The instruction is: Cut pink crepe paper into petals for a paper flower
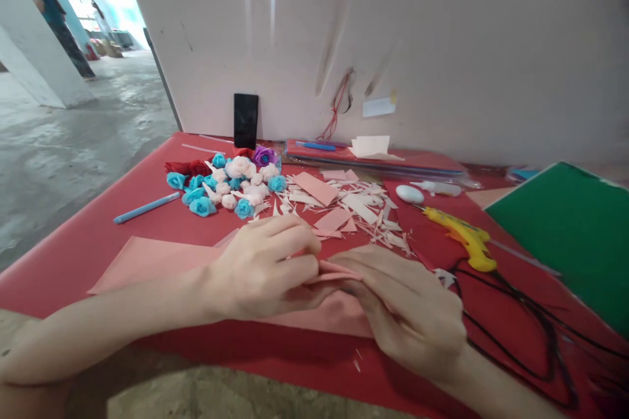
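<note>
The left hand (265, 268) reaches in from the lower left, back upward and fingers curled; the right hand (413, 308) angles in from the lower right, its fingers pointing toward the left. Between them, just above the near part of the red table (314, 355), both pinch a folded strip of pink paper (338, 271) in their fingertips. Pink sheet paper (157, 262) lies beneath the left hand and forearm, partly hidden by them.

A small white bottle (442, 189) lies on its side beyond the right hand; I cannot tell its contents. Beside it is a white egg-shaped object (409, 194).

Just past the hands spread pink and whitish paper scraps (363, 208), with blue, pale pink, red and purple paper flowers (202, 206) to their left. A yellow glue gun (462, 232) sits near the right hand, its black cord (553, 340) looping beside the right forearm. Farther out, a green board (565, 236) covers the right side, and a black phone (246, 119) leans against the pale panel (417, 33).
</note>
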A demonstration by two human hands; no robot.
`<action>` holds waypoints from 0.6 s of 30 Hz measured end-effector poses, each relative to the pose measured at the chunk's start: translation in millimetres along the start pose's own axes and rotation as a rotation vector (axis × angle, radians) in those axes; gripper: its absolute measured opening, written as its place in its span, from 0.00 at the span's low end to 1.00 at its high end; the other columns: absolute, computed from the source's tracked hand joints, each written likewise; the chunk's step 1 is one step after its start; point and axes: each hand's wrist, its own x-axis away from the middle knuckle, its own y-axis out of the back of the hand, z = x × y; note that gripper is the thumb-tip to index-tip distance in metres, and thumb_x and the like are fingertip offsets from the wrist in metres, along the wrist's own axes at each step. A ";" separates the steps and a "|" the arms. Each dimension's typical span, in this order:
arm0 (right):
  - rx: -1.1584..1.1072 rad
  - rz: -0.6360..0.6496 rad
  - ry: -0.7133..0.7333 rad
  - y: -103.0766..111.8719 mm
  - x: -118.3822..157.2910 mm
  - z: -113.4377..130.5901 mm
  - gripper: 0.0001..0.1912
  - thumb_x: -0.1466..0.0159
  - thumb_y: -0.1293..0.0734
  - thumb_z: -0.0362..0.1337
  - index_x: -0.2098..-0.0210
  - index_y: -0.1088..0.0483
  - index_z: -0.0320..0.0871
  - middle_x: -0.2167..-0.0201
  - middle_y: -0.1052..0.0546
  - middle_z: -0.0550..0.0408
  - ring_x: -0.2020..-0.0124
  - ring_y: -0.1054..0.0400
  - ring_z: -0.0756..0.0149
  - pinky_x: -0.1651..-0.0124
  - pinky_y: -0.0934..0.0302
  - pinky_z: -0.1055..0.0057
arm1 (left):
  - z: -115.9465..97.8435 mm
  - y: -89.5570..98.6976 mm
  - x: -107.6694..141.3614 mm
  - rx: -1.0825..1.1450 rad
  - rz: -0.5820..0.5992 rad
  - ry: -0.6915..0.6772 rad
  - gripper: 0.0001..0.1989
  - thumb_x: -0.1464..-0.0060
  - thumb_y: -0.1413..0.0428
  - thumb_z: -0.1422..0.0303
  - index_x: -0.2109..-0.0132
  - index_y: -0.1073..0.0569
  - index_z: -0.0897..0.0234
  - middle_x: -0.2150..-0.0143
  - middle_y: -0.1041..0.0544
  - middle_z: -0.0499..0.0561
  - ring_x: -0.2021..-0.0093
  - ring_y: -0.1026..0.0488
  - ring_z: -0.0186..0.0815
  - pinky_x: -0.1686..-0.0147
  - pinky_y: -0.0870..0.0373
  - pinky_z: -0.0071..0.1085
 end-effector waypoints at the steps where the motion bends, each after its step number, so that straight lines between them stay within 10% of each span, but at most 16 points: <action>1: 0.021 -0.004 0.021 1.1 1.2 0.4 0.11 0.38 0.40 0.25 0.59 0.32 0.42 0.67 0.22 0.51 0.65 0.28 0.66 0.62 0.30 0.72 | -1.3 0.3 0.5 0.013 -0.007 -0.004 0.09 0.47 0.45 0.69 0.74 0.35 0.65 0.73 0.27 0.51 0.73 0.30 0.30 0.75 0.30 0.25; 9: 0.138 0.126 0.220 16.0 9.9 -4.1 0.14 0.36 0.44 0.28 0.52 0.34 0.37 0.62 0.22 0.49 0.55 0.30 0.63 0.53 0.32 0.71 | -12.7 -1.2 5.6 0.452 -0.068 0.141 0.10 0.46 0.45 0.70 0.56 0.34 0.68 0.67 0.23 0.54 0.66 0.25 0.33 0.66 0.25 0.28; 18: 0.177 0.084 0.242 12.2 7.2 -10.3 0.13 0.37 0.44 0.27 0.55 0.34 0.37 0.69 0.22 0.48 0.63 0.27 0.64 0.60 0.30 0.71 | -6.8 5.1 2.2 0.440 -0.063 0.141 0.02 0.46 0.45 0.73 0.65 0.28 0.68 0.71 0.21 0.55 0.69 0.24 0.32 0.62 0.24 0.30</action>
